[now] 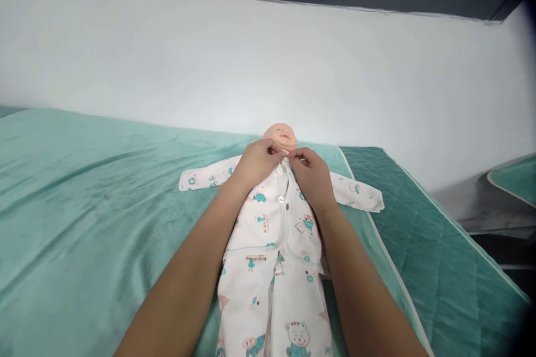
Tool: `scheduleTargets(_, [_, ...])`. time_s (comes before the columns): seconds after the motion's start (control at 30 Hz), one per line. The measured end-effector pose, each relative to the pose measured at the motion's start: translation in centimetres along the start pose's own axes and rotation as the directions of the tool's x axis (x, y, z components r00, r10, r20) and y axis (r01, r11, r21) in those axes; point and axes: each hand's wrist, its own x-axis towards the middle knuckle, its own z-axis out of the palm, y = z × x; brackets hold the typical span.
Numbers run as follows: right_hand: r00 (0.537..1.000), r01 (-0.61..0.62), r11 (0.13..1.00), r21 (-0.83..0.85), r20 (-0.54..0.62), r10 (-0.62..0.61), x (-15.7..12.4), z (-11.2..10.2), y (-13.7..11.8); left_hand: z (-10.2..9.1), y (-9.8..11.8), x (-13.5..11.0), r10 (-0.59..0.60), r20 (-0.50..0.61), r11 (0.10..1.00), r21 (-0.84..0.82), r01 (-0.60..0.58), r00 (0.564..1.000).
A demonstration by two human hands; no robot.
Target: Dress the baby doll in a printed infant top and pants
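Pinching at the neck of a white printed jacket (263,223), the left hand (258,163) has its thumb and forefinger drawn together at the collar (286,160). Just beside it, the right hand (313,174) also has its fingertips pressed together there, the other fingers curled in. The 2 hands nearly meet, and the bit of fabric between their tips is too small to make out.

Directly beyond both hands is the head of a doll (280,132), lying face up with the jacket right below its chin. Below the hands, toward the wrists, the jacket's front edges part in a narrow gap, and a pale round fastener (281,199) shows on the left-hand edge. Farther down, between the 2 forearms, lie matching white trousers (243,312) with animal prints.

Out past the left hand, 1 sleeve (205,177) stretches flat; past the right hand, the other sleeve (358,192) does likewise, its cuff reaching over the edge of the green blanket (125,223) underneath. Well to the right of the right hand is a darker quilted cover (427,245). Beyond the hands and the head stands a white wall (251,67).
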Motion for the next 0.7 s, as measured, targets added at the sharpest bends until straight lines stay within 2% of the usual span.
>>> scheduleTargets(0.23, [0.999,0.002,0.999,-0.053,-0.04,-0.004,-0.09,0.12,-0.15,0.01,0.04,0.13,-0.021,0.027,1.0,0.0,0.021,0.999])
scheduleTargets(0.57, [0.999,0.036,0.999,-0.029,-0.002,-0.036,0.04,0.14,-0.13,0.37,-0.17,0.34,0.035,-0.076,0.995,0.098,-0.028,0.997])
scheduleTargets(0.7, [0.999,0.05,0.998,-0.033,0.002,-0.05,0.01,0.15,-0.13,0.37,-0.17,0.22,0.046,-0.069,0.995,0.092,-0.04,0.997])
